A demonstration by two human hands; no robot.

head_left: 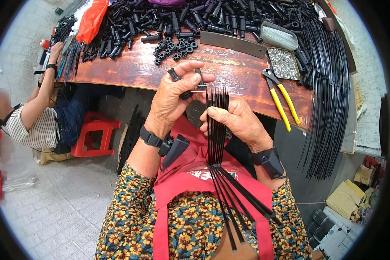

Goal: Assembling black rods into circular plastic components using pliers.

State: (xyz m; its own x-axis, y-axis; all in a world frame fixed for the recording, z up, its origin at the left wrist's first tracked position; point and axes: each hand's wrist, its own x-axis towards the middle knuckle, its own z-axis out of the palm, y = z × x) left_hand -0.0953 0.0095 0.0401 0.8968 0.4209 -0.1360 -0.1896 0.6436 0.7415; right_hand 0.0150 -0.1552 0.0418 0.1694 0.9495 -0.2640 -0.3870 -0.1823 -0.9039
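**Partway through a bundle of long, thin, black, metal-looking ribs [216,138], by the look of it**

Pinched snugly between thumb and fingers of the bare right hand [243,124], just right of the frame's centre. Done so far, at a guess: lined up side by side at the upper ends and gathered at a dark joint [214,166] lower down. Not sorted yet: fanned out loose below that, toward the bottom of the frame.

Up by the tips, a bare left hand [171,97] with half-curled fingers, near a thin, pale, wire-like strand [238,89]. Can't tell if actually gripping it.

Probably loads left: a thick hank of long black rods [327,86] at the right of the frame, untouched. Also lying unused, upper right: dark-jawed pliers with yellow handles [276,101]. Nowhere near finished, seemingly.
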